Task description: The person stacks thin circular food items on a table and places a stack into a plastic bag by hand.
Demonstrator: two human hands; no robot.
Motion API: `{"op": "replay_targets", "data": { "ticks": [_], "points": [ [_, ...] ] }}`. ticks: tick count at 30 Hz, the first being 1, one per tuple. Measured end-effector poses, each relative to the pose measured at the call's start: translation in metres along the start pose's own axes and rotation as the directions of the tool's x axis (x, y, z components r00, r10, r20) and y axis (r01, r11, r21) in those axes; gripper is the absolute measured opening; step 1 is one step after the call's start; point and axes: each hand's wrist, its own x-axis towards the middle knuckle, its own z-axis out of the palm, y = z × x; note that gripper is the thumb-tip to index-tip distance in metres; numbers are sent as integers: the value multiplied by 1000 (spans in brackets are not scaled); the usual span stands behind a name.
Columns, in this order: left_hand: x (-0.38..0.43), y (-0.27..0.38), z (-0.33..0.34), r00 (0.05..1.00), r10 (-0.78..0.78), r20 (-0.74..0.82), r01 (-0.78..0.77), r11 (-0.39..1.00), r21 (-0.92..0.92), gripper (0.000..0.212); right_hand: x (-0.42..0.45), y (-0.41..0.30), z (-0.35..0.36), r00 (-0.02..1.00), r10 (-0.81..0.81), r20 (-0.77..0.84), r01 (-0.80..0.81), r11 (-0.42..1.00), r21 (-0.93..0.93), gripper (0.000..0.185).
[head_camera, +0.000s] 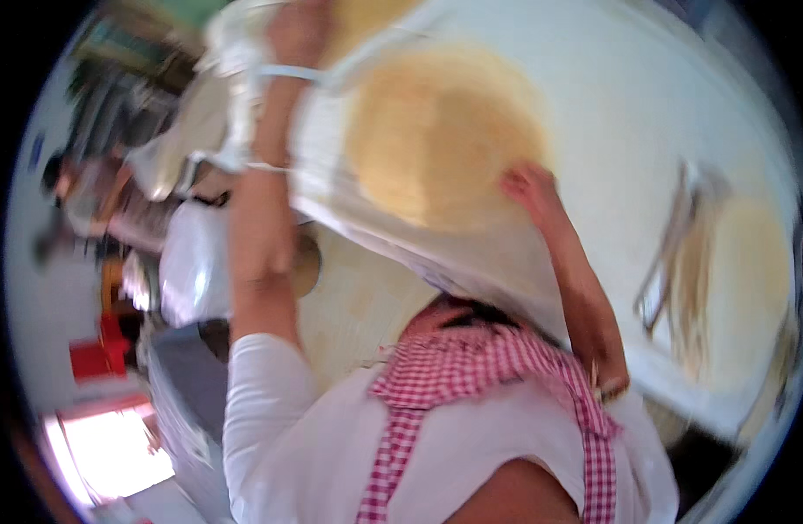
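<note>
A large round tan disc, perhaps woven or fabric, [434,131] lies on a white-covered table [624,111] before me. My right hand [529,187] is at the disc's near right edge, its fingers curled; blur hides whether they pinch the edge. My left arm reaches far forward, and my left hand [300,33] is at the top rim, beside a second tan piece [369,19]. That hand is too blurred to show its fingers or any hold.
Long thin tools or sticks [683,255] lie on the table at right, beside another pale yellow round piece [749,281]. At left are a large plastic-wrapped bundle [195,262], a grey-topped box or surface [188,373] and a person [106,196] in the background.
</note>
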Motion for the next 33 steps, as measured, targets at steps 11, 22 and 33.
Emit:
{"op": "replay_targets", "data": {
  "ticks": [11,22,33],
  "points": [
    [-157,140,40,809,49,585,218,900,-378,20,-4,-9,32,975,219,-31,-213,968,129,13],
    [-162,165,16,910,143,390,98,839,-536,33,17,-18,52,985,94,-142,-93,996,13,17],
    [-124,89,74,789,15,614,248,907,-341,41,1,-20,48,966,-4,-259,-11,998,-56,21]
  ]
}}
